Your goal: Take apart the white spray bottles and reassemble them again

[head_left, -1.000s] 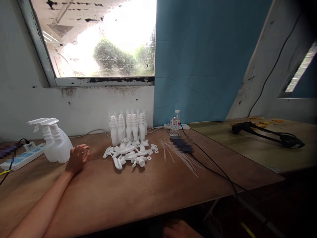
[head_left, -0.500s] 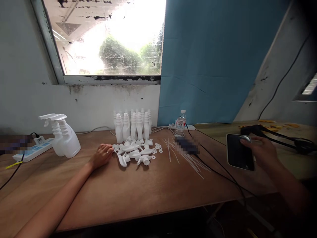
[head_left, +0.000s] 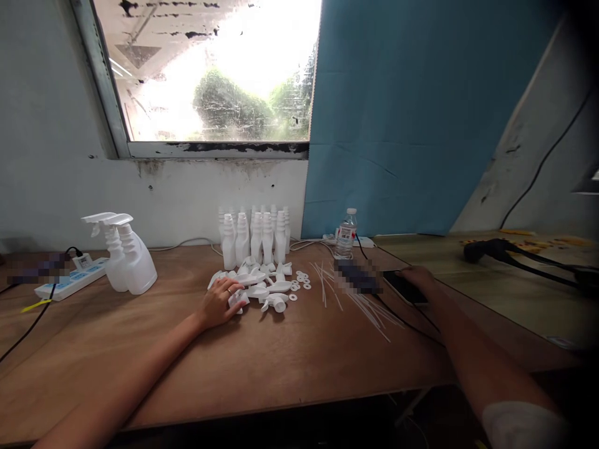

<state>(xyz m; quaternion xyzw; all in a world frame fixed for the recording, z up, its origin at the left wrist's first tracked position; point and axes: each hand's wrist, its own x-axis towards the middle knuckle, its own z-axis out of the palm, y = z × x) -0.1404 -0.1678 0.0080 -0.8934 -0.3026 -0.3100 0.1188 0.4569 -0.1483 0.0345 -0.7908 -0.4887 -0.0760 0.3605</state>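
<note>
My left hand (head_left: 219, 304) is on the near left side of a pile of white spray trigger heads (head_left: 255, 290). Its fingers and thumb close about one trigger head (head_left: 238, 300), partly covered by the hand. Over on the right, my right hand (head_left: 418, 279) grips the far edge of a dark-screened smartphone (head_left: 402, 288), which is down at the tabletop beside a blurred-out dark object (head_left: 358, 276). Small white ring washers (head_left: 307, 287) are scattered right of the pile. Thin white tubes (head_left: 367, 307) lie between the washers and the phone.
Several white bottles (head_left: 228, 243) without heads stand behind the pile. Two spray bottles with heads (head_left: 140, 268) and a power strip (head_left: 72, 282) are at the left. A clear water bottle (head_left: 346, 236) stands at the back. Black cable (head_left: 412, 324) crosses the wooden table (head_left: 262, 374).
My right hand has brought the phone left and down to the table. My left hand has moved right from beside the pile onto a trigger head. The view has shifted slightly.
</note>
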